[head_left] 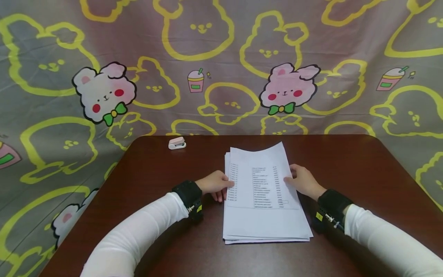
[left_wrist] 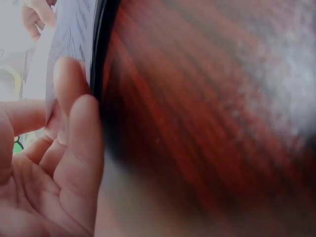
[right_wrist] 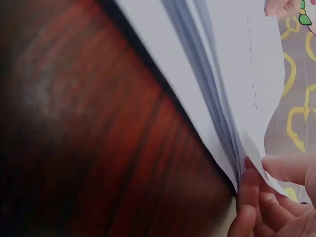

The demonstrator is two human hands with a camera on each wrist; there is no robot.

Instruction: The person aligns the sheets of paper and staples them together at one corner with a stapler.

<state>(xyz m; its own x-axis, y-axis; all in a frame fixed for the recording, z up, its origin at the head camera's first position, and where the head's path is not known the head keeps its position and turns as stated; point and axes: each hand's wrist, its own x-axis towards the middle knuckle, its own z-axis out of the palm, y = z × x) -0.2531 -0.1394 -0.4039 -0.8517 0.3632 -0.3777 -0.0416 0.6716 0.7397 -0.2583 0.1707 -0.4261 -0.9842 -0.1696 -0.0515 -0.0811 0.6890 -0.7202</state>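
Observation:
A stack of white paper sheets (head_left: 266, 225) lies on the brown table, its top sheet printed with columns of text and its far edge bowed upward. At the stack's left edge my left hand (head_left: 215, 184) pinches sheets, thumb on top and fingers beneath; the left wrist view shows the paper between thumb and fingers (left_wrist: 81, 128). On the opposite edge my right hand (head_left: 304, 181) pinches sheets the same way. In the right wrist view the upper sheets (right_wrist: 237, 74) fan apart from those below, near the right thumb (right_wrist: 291, 168).
A small pink and white stapler (head_left: 177, 143) sits near the table's far left corner. The dark brown table (head_left: 346, 161) has rounded far corners. Behind it hangs a curtain (head_left: 225, 69) with cartoon bears and bunnies.

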